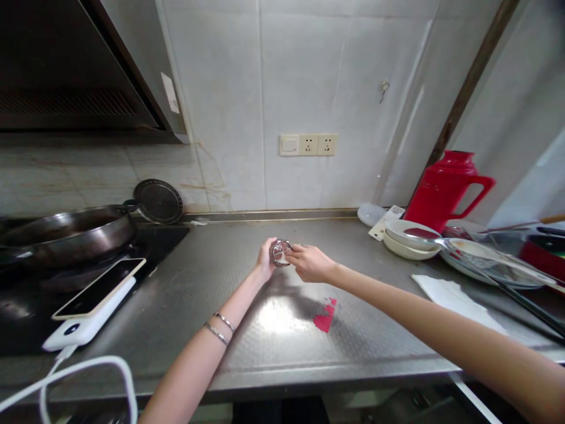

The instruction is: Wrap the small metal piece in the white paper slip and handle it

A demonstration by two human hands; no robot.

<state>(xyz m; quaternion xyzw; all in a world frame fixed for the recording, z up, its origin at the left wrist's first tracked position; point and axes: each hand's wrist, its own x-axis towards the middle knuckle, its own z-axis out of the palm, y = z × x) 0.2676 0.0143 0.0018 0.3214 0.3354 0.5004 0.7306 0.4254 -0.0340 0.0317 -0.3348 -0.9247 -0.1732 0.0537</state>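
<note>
Above the middle of the steel counter, my left hand (265, 257) is wrapped round the left side of a small round glass container (281, 253), whose open top faces me. At its right side is my right hand (309, 262), fingers pressed together at the rim and partly inside; whatever those fingers pinch, if anything, is too small to make out. A torn red scrap (325, 317) lies on the counter below my right hand.
On the left, a pan (70, 235) stands on the stove, with a phone on a white power bank (90, 315) and cable in front. At right are a red thermos (441, 191), stacked bowls (410, 244), a plate with utensils and a white cloth (454, 297).
</note>
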